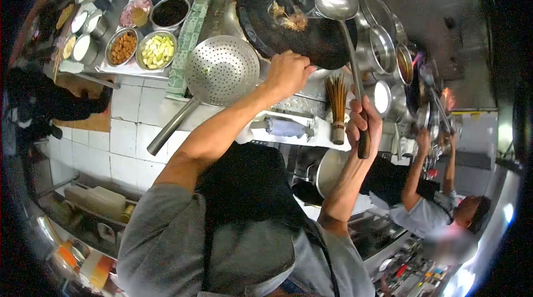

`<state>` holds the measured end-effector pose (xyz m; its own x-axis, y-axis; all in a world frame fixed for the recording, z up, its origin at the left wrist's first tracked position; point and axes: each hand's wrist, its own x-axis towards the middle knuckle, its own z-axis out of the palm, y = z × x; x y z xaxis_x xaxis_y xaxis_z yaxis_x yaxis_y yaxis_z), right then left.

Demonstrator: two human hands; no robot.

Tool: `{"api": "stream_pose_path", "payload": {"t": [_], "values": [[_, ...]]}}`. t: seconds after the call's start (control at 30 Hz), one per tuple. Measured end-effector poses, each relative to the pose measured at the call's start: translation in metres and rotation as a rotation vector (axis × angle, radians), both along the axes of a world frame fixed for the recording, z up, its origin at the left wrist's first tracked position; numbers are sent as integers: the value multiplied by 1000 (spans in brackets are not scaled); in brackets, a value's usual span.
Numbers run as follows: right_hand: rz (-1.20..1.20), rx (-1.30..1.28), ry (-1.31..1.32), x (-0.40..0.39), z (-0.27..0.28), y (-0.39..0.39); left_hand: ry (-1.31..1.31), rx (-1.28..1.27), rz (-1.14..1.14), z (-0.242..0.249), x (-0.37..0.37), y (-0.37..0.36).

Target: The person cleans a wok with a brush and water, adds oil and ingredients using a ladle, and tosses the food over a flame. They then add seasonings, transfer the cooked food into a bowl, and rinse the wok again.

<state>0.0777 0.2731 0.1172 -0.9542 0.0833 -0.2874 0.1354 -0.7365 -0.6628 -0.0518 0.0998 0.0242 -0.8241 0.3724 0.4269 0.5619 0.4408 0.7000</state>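
Note:
My left hand (288,73) is closed at the near rim of a black wok (327,50), fingers curled over its edge. A small heap of pale and brown food pieces (291,21) lies in the wok. In my right hand (363,122) is the handle of a long metal ladle (337,1), its bowl raised over the right side of the wok. A perforated strainer (222,69) rests left of the wok, beside my left forearm, its handle pointing toward me. Between my hands lies a bamboo brush (336,105) with its bristles toward the wok.
At the left, containers hold diced yellow-green vegetable (157,51), brown pieces (122,48) and dark seasoning (170,12). Metal pots (382,47) crowd the right of the wok. Another person (425,208) works farther right. A folded cloth (286,128) lies on the counter edge.

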Motion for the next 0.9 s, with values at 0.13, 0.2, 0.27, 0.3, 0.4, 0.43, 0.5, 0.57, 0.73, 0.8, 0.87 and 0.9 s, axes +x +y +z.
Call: {"api": "stream_pose_path", "payload": {"t": [0.13,0.2,0.27,0.3,0.4,0.43,0.5,0.57,0.73,0.8,0.87,0.9], "values": [[-19,75,6,-8,11,1,97,69,108,9,50,1],[-37,181,-12,-9,9,11,-60,159,-190,-3,101,9],[-44,246,-15,-9,6,17,-540,279,-657,-46,150,37],[-57,307,-12,-11,3,19,-845,215,-986,-60,157,43],[-40,247,3,-17,5,16,-661,-524,-1313,-169,191,81],[-27,219,10,-17,2,19,-619,-637,-1276,-189,194,87],[-36,191,-24,-16,-3,26,-589,-622,-1067,-212,192,110],[-45,181,-67,-14,-7,32,-544,-540,-856,-222,182,144],[2,169,-48,-3,-18,46,-485,-479,-544,-248,176,198],[-1,85,-49,3,-20,51,-488,-481,-499,-256,177,202],[23,45,-41,8,-22,62,-488,-485,-475,-261,177,203],[45,8,-26,9,-24,68,-487,-492,-464,-263,176,204]]}}
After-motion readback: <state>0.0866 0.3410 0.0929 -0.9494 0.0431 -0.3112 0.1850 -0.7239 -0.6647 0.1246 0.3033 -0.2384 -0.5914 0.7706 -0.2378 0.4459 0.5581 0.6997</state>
